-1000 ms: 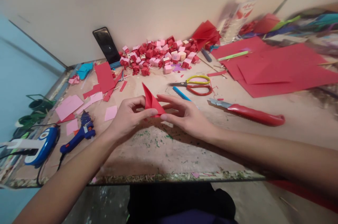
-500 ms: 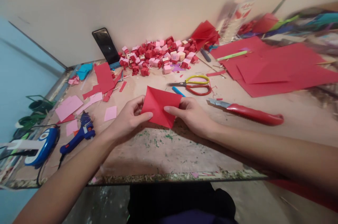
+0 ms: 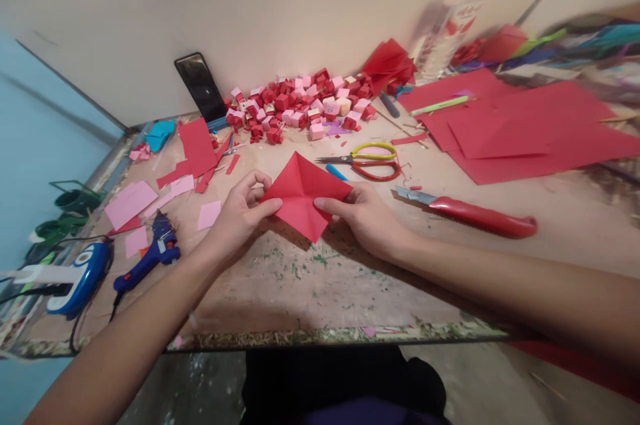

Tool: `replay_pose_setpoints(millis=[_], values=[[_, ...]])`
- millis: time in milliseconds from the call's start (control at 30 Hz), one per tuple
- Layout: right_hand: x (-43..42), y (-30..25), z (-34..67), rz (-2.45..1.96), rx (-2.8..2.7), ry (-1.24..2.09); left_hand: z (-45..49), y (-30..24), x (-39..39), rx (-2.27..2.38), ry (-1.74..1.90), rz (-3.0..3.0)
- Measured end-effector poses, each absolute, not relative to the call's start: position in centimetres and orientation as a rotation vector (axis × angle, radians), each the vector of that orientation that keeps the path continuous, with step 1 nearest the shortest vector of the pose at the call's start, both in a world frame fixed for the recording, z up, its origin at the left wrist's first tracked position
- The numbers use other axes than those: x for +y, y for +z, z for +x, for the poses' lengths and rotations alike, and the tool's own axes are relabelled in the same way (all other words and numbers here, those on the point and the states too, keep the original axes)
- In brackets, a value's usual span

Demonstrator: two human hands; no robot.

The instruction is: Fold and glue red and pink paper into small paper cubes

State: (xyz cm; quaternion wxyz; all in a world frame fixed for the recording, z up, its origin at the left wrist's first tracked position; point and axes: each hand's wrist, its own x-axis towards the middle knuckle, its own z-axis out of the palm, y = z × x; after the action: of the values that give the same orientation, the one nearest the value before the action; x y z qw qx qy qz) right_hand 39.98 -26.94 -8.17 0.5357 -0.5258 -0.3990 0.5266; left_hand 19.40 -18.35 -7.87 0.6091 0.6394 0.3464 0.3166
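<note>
A creased square of red paper (image 3: 301, 195) is held above the worktable, turned so that a corner points toward me. My left hand (image 3: 249, 205) pinches its left corner, thumb on top and fingers underneath. On the other side my right hand (image 3: 367, 211) grips the right part, its thumb lying near the middle crease. Fold lines cross at the paper's centre. Just behind the paper lie scissors (image 3: 367, 161) with yellow and red handles, and a blue pen (image 3: 336, 172) that is partly hidden. To the right is a red-handled utility knife (image 3: 475, 215).
Small pink and red paper cubes (image 3: 300, 105) are heaped by the wall beside a leaning phone (image 3: 201, 86). Large red sheets (image 3: 525, 125) and a plastic bottle (image 3: 447, 31) are at the right. At the left are a blue glue gun (image 3: 153, 251), a power strip (image 3: 83, 278) and pink scraps (image 3: 131, 203).
The red paper has turned from a slanted square to a diamond and opened out flatter. My left hand has shifted slightly to the left along its edge.
</note>
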Motion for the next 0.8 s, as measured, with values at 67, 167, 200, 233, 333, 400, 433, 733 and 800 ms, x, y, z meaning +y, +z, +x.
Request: replay_pose_setpoints(millis=[67,167,200,233,333,400,433,733,800], values=[[-26.9,-8.2,40.0,-1.241,-0.939,1.260,19.4,-7.9,-18.3,0.858,0.899,1.737],[-26.9,-8.2,39.9,-1.216,-0.912,1.275,19.0,-7.4,-18.6,0.817,1.095,2.322],[-26.9,-8.2,39.9,-1.193,-0.904,1.275,18.9,-7.1,-18.7,0.749,1.095,2.512],[-26.8,-8.2,39.8,-1.164,-0.895,1.273,18.7,-6.9,-18.8,0.659,1.070,2.675],[-26.7,-8.4,39.8,-1.107,-0.878,1.279,18.4,-6.3,-19.1,0.429,0.918,2.962],[-26.6,-8.5,39.8,-1.097,-0.885,1.284,18.4,-6.4,-19.1,0.405,0.859,3.024],[-26.6,-8.6,39.9,-1.093,-0.895,1.287,18.5,-6.5,-19.1,0.432,0.853,3.029],[-26.7,-8.5,40.2,-1.044,-1.015,1.347,18.7,-7.1,-19.0,0.481,0.863,2.869],[-26.7,-8.5,40.3,-0.996,-1.041,1.368,18.7,-7.1,-19.2,0.515,0.907,2.752]])
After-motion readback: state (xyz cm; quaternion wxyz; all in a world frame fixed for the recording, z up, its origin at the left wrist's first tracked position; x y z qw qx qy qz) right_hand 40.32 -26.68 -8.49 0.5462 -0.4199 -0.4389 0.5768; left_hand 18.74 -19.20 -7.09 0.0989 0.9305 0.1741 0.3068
